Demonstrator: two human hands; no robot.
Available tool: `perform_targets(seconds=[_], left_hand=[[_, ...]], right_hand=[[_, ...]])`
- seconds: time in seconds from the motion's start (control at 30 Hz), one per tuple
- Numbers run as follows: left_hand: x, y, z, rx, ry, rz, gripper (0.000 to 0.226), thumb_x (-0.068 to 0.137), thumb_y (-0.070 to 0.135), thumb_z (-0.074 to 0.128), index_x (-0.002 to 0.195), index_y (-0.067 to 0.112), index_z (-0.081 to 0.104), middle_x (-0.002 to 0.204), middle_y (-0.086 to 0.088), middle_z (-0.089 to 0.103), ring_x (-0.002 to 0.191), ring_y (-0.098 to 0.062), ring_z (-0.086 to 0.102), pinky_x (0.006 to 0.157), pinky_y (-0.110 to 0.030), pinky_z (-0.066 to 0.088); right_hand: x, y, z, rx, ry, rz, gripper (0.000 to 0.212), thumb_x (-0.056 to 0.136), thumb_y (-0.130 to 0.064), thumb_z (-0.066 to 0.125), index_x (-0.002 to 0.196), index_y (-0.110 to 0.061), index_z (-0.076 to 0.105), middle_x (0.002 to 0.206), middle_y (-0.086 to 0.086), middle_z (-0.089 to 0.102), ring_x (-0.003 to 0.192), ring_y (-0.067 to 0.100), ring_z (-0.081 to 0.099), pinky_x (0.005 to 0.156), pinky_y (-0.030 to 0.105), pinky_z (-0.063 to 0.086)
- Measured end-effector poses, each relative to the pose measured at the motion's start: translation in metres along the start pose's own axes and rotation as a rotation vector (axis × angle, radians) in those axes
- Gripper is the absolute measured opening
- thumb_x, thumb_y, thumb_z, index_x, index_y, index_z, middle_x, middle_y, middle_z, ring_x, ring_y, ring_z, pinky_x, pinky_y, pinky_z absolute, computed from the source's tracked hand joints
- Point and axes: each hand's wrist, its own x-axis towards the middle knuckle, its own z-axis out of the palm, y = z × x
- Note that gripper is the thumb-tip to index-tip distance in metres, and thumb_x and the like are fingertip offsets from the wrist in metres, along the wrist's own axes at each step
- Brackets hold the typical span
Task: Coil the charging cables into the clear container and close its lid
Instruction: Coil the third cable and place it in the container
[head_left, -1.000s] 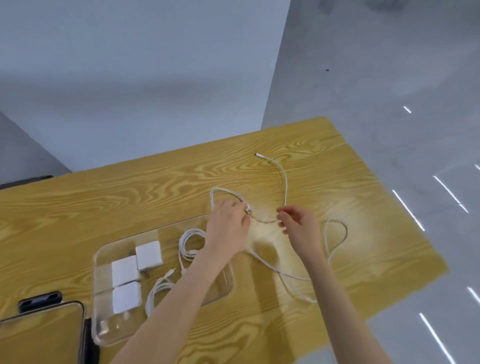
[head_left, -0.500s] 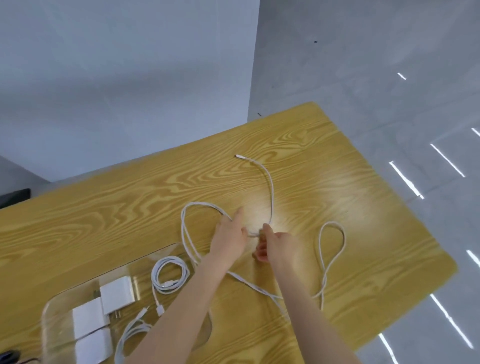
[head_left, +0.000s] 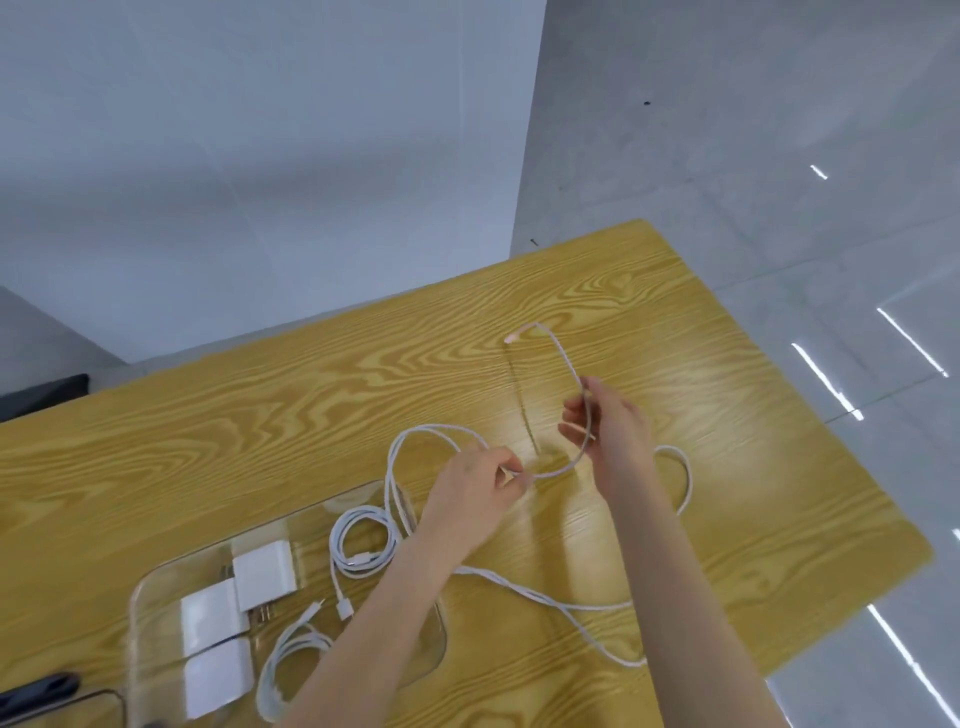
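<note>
A long white charging cable (head_left: 566, 364) sprawls over the wooden table (head_left: 260, 415), with its free plug end lifted in the air. My left hand (head_left: 478, 493) pinches the cable near the table's middle. My right hand (head_left: 608, 426) holds the same cable a little farther along, raised above the table, and a short arc hangs between the two hands. The clear container (head_left: 156, 587) lies at the lower left, open. Inside it are a coiled white cable (head_left: 363, 545), another white cable (head_left: 291, 654) and three white chargers (head_left: 260, 571). My left forearm hides part of the container.
The table's right edge drops to a grey glossy floor (head_left: 831, 260). A wall (head_left: 260, 156) runs behind the table. A dark object (head_left: 41, 696) and the edge of a clear lid (head_left: 78, 712) sit at the lower left corner.
My right hand has moved up and to the right away from my left hand, drawing the cable into an arc and lifting the plug end off the table. The view has shifted.
</note>
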Motion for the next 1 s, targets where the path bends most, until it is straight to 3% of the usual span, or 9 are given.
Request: perform_targets(seconds=[0.17,0.3,0.47,0.57,0.63,0.7,0.8,0.93,1.0], left_hand=[[-0.031,0.026,-0.011,-0.255,-0.129,0.181,0.02,0.091,0.027,0.055,0.104,0.019,0.067,0.098,-0.002,0.065,0.086,-0.01,0.058,0.081,-0.022,0.044],[-0.054,0.038,-0.028,-0.472,-0.192,0.184,0.032,0.096,0.016,0.045,0.125,0.024,0.056,0.103,0.002,0.063,0.096,-0.011,0.061,0.089,-0.021,0.045],[-0.081,0.045,-0.069,-0.729,0.088,0.181,0.027,0.094,0.004,0.045,0.112,0.016,0.061,0.087,-0.001,0.068,0.072,-0.005,0.063,0.066,-0.012,0.044],[-0.093,0.035,-0.086,-0.636,0.297,0.039,0.022,0.092,0.011,0.051,0.106,0.019,0.066,0.098,0.001,0.069,0.087,-0.007,0.063,0.071,-0.01,0.045],[-0.098,0.023,-0.089,-0.432,0.37,-0.126,0.027,0.09,0.021,0.053,0.115,0.022,0.061,0.12,0.002,0.06,0.105,-0.012,0.057,0.08,-0.018,0.042],[-0.1,0.012,-0.083,-0.236,0.242,-0.267,0.031,0.09,0.024,0.05,0.121,0.021,0.054,0.127,-0.002,0.049,0.111,-0.018,0.052,0.083,-0.025,0.037],[-0.101,0.005,-0.063,-0.235,0.003,-0.323,0.009,0.092,0.026,0.047,0.086,0.021,0.051,0.088,0.001,0.05,0.078,-0.012,0.05,0.066,-0.024,0.035],[-0.091,0.014,-0.042,-0.265,-0.019,-0.227,0.013,0.093,0.028,0.045,0.104,0.02,0.047,0.104,-0.003,0.052,0.092,-0.019,0.049,0.083,-0.033,0.04],[-0.086,0.024,-0.04,-0.391,-0.054,-0.161,0.034,0.095,0.026,0.043,0.129,0.021,0.046,0.127,0.001,0.05,0.118,-0.017,0.047,0.103,-0.034,0.033]], right_hand=[[-0.042,-0.047,0.008,0.011,-0.225,-0.08,0.015,0.094,-0.014,0.051,0.099,-0.009,0.065,0.057,-0.001,0.048,0.042,0.007,0.039,0.037,0.018,0.035],[-0.091,-0.072,0.013,-0.019,-0.474,-0.259,0.017,0.095,-0.009,0.05,0.104,-0.012,0.064,0.061,-0.001,0.06,0.045,0.009,0.045,0.041,0.018,0.036],[-0.141,-0.091,0.017,0.054,-0.581,-0.482,0.017,0.094,-0.004,0.048,0.098,-0.008,0.064,0.074,0.004,0.071,0.055,0.011,0.056,0.051,0.02,0.045],[-0.157,-0.102,0.014,0.152,-0.529,-0.638,0.015,0.092,-0.002,0.048,0.092,-0.008,0.062,0.073,0.003,0.071,0.056,0.011,0.054,0.055,0.02,0.044],[-0.165,-0.111,0.01,0.262,-0.493,-0.691,0.018,0.093,0.002,0.044,0.09,-0.008,0.059,0.07,0.002,0.069,0.054,0.01,0.052,0.054,0.02,0.042],[-0.172,-0.118,0.008,0.322,-0.48,-0.715,0.019,0.094,0.004,0.043,0.09,-0.007,0.057,0.067,0.001,0.067,0.053,0.009,0.052,0.054,0.02,0.042],[-0.18,-0.115,0.009,0.34,-0.479,-0.691,0.02,0.094,0.006,0.042,0.089,-0.007,0.057,0.064,0.001,0.066,0.051,0.009,0.051,0.052,0.02,0.043],[-0.184,-0.094,0.014,0.303,-0.454,-0.588,0.021,0.093,0.006,0.044,0.085,-0.008,0.057,0.06,0.001,0.064,0.049,0.009,0.048,0.048,0.018,0.038],[-0.182,-0.079,0.016,0.227,-0.427,-0.539,0.019,0.092,0.005,0.046,0.085,-0.008,0.057,0.059,0.0,0.063,0.049,0.01,0.046,0.046,0.017,0.036]])
